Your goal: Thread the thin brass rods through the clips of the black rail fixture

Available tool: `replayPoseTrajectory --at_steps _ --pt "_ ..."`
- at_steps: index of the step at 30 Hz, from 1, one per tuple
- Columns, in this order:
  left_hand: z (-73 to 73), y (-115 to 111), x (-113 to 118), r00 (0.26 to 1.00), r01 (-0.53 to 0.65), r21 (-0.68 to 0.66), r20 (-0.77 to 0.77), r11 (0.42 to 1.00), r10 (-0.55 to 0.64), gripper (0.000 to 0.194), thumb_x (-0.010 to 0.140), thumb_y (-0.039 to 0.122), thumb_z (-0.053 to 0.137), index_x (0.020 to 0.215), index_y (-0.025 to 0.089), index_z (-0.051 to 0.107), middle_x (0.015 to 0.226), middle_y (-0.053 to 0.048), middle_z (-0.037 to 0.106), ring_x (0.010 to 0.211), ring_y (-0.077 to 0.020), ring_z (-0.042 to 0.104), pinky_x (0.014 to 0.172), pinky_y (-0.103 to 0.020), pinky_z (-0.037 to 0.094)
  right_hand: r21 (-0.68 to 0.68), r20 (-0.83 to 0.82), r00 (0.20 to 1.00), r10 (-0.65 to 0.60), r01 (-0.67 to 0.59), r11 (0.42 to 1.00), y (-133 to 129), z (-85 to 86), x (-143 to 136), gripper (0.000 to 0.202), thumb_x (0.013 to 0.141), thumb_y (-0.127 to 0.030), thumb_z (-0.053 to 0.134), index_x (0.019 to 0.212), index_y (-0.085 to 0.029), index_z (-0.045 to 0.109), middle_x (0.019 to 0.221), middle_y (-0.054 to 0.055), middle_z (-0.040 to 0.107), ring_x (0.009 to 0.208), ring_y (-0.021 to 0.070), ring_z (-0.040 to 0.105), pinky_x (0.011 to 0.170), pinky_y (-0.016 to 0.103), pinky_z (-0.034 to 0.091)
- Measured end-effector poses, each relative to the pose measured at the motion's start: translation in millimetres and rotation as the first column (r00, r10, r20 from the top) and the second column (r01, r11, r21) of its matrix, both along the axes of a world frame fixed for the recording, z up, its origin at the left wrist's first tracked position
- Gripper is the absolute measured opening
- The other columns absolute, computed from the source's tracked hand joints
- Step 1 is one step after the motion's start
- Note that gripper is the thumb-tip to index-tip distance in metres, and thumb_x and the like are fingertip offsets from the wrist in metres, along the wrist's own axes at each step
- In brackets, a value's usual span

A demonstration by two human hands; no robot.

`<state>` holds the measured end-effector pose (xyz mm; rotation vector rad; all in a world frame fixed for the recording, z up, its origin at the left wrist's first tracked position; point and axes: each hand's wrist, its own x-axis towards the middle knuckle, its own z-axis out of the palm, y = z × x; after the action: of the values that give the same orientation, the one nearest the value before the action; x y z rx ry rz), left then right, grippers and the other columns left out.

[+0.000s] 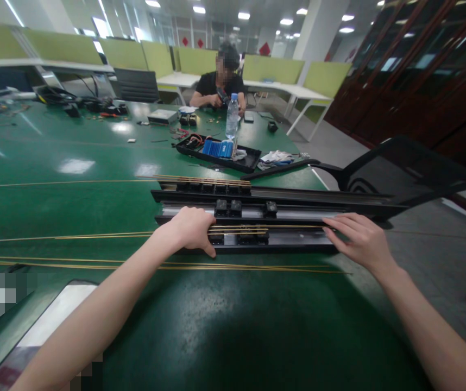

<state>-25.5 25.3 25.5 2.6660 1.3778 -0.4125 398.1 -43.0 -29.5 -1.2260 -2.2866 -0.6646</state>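
The nearest black rail lies across the green bench. Left hand curls closed over its left part; right hand rests flat, fingers spread, near its right end. Thin brass rods lie just before the rail; a black tray sits well behind.

A long black rail lies flat on the table, thin brass rods lying along its top.

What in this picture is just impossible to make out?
- Head view: the left hand covers part of the nearest black rail, so what its fingers press on is hidden.
- The fingertips of the right hand hide their own contact with the rail.
- The black tray holds parts too small to identify.
- The brass rods run off the left edge.
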Motion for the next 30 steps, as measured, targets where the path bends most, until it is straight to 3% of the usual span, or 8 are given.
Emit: replayPoseTrajectory --at_steps 4,7,11,14,23,30 --pt "0.2 -1.0 -0.2 1.000 0.017 0.007 -0.003 1.000 -0.017 0.074 0.053 0.076 0.067 0.104 0.022 0.068 0.099 -0.014 0.073 0.092 -0.0324 0.068 0.076 -0.038 0.049 -0.009 0.005 0.995 0.097 -0.097 0.995 8.2 10.9 -43.4 0.034 0.084 -0.020 0.065 0.117 -0.023 0.067 0.098 0.007 0.074 0.090 0.0248 0.065 0.081 0.041 0.053" --pt "-0.1 -1.9 -1.0 1.000 0.030 0.014 -0.003 0.999 -0.030 0.075 0.054 0.076 0.067 0.104 0.021 0.068 0.100 -0.015 0.073 0.092 -0.0335 0.068 0.076 -0.039 0.049 -0.089 0.066 0.974 0.218 -0.211 0.973 16.6 19.2 -86.8 0.041 0.087 -0.019 0.060 0.127 -0.024 0.062 0.102 0.006 0.074 0.092 0.0222 0.065 0.083 0.039 0.053" --pt "0.6 -2.6 -2.7 1.000 0.022 0.024 0.000 0.999 -0.022 0.073 0.053 0.076 0.067 0.103 0.022 0.068 0.100 -0.014 0.073 0.092 -0.0329 0.068 0.075 -0.038 0.049 -0.123 0.088 0.936 0.341 -0.329 0.936 26.3 23.1 -125.6 0.035 0.090 -0.016 0.056 0.123 -0.022 0.064 0.093 0.006 0.074 0.088 0.0196 0.065 0.079 0.036 0.052" --pt "1.1 -2.1 -4.1 1.000 0.024 0.018 0.008 1.000 -0.024 0.075 0.053 0.076 0.067 0.104 0.022 0.068 0.100 -0.014 0.073 0.092 -0.0329 0.068 0.076 -0.038 0.049 -0.114 0.074 0.926 0.372 -0.362 0.925 28.6 19.1 -131.4 0.029 0.090 -0.015 0.055 0.115 -0.021 0.068 0.090 0.006 0.074 0.086 0.0189 0.065 0.077 0.035 0.052" --pt "-0.3 -1.8 -3.5 0.999 0.036 0.028 0.013 0.999 -0.036 0.076 0.053 0.076 0.067 0.105 0.021 0.068 0.099 -0.014 0.073 0.091 -0.0346 0.068 0.074 -0.040 0.050 -0.057 -0.047 0.950 0.310 -0.312 0.948 28.0 -2.8 -121.9 0.027 0.087 -0.011 0.059 0.109 -0.023 0.068 0.094 0.005 0.074 0.086 0.0190 0.064 0.078 0.036 0.052" --pt "-2.2 1.2 -3.8 0.999 0.040 0.030 0.005 0.999 -0.040 0.075 0.053 0.078 0.066 0.102 0.021 0.068 0.096 -0.014 0.073 0.089 -0.0338 0.068 0.071 -0.039 0.050 -0.044 -0.103 0.944 0.313 -0.318 0.947 29.4 -6.6 -120.9 0.025 0.086 -0.011 0.060 0.106 -0.023 0.069 0.095 0.004 0.074 0.089 0.0202 0.064 0.081 0.038 0.053"
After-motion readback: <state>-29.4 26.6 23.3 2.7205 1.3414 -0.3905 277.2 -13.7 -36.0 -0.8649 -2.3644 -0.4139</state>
